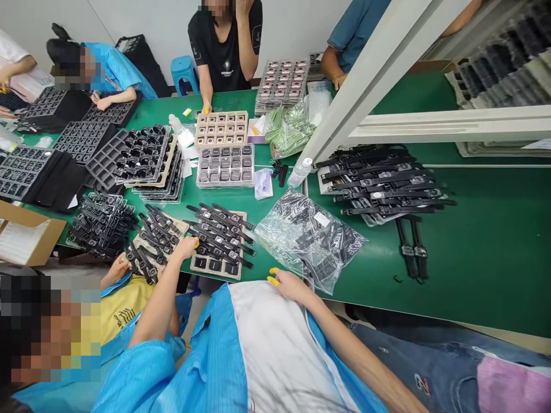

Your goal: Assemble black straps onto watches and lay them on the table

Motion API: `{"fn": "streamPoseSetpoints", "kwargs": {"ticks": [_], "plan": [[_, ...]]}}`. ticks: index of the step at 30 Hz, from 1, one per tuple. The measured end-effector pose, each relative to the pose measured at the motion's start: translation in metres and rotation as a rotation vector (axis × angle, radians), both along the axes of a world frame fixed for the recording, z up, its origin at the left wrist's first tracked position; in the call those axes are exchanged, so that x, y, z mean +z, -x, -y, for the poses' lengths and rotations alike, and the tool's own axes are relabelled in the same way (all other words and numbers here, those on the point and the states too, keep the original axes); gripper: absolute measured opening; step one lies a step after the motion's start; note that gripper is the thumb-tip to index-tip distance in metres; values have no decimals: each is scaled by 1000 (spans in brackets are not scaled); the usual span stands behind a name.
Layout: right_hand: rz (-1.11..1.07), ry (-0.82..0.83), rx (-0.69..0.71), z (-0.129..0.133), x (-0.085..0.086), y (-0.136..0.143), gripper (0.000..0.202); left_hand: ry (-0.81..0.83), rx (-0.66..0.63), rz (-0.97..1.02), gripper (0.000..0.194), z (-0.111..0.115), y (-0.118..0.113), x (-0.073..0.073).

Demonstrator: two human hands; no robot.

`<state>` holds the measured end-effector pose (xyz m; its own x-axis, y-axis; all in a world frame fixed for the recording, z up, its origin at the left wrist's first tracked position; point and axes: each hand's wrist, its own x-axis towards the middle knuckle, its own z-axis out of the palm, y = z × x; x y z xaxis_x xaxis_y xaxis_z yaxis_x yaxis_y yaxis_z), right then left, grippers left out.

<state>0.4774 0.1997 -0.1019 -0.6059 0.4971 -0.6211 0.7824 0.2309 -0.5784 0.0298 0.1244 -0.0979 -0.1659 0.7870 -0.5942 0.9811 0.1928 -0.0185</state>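
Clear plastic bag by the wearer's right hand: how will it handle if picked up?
The clear plastic bag will probably sag and fold, since its film is thin and wrinkled. The dark pieces inside look loose and would likely shift toward the low end. Its glossy surface may be somewhat slippery.

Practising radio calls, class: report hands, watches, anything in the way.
Left hand at watches, grip unclear. Right hand looks empty, near plastic bag. Watches lie across tray. Bag beside tray, not covering it.
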Motion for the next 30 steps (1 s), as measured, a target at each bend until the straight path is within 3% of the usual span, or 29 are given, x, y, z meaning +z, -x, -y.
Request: {"fn": "streamPoseSetpoints", "kwargs": {"ticks": [3, 6, 10, 13, 15, 20, 24, 27, 30], "plan": [[-53, -73, -72, -3, -17, -1, 32, -109, 16, -57, 19, 8, -3, 7], [-21, -315, -190, -17, -34, -2, 49, -221, 51, -116, 28, 24, -21, 10], [136, -613, -258, -50, -54, -11, 70, -237, -30, -15, 25, 52, -85, -1], [246, -658, -200, -78, -64, -23, 76, -220, -89, 48, 27, 68, -138, -15], [292, -635, -153, -94, -68, -31, 70, -210, -83, 35, 27, 71, -161, -20], [282, -684, -12, -118, -68, -45, 53, -204, -35, -14, 31, 67, -181, -15], [138, -687, 49, -121, -59, -46, 46, -179, -59, 25, 32, 62, -191, -12], [33, -596, 42, -109, -51, -35, 41, -158, -69, 51, 30, 56, -198, -13], [-26, -528, 84, -78, -39, -17, 29, -147, -64, 79, 29, 47, -201, -15]]}}
